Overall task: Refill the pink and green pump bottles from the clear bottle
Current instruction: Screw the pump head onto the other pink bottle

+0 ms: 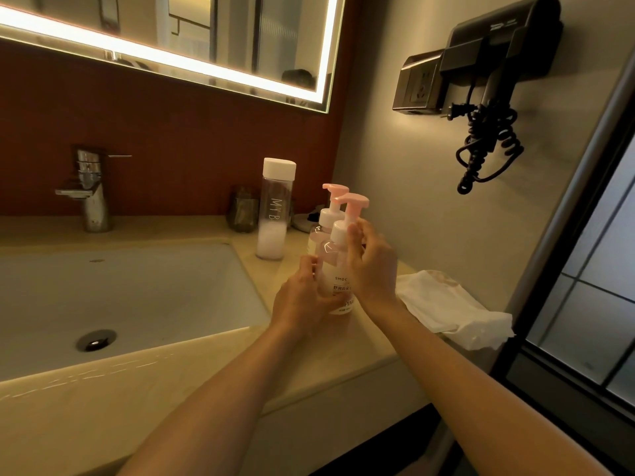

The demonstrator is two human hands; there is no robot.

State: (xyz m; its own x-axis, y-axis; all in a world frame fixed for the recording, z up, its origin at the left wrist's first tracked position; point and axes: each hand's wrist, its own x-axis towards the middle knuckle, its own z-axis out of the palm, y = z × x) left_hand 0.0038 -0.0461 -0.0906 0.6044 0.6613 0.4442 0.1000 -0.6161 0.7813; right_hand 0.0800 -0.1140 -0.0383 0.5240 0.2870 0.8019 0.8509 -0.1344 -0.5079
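Standing upright on the beige stone counter (206, 372), the near translucent pump bottle with pink pump head (338, 269) sits directly between both hands, its long axis vertical. Left hand (302, 300) wraps the lower body of that bottle, fingers curled around it. Right hand (372, 266) closes on the white collar beneath the pump, thumb and fingers pinching it; judged positioned to unscrew the head. A second pump bottle, also pink-topped (324, 221), stands just behind the first, touching or nearly so; which one counts as green cannot be determined in this light. Tall clear cylindrical bottle with white cap (275, 211), capped and roughly a third full of white contents, stands behind and to the left, nearer the left hand, beside the white basin (137, 293). Crumpled white tissue (446, 304) lies right of the hands.
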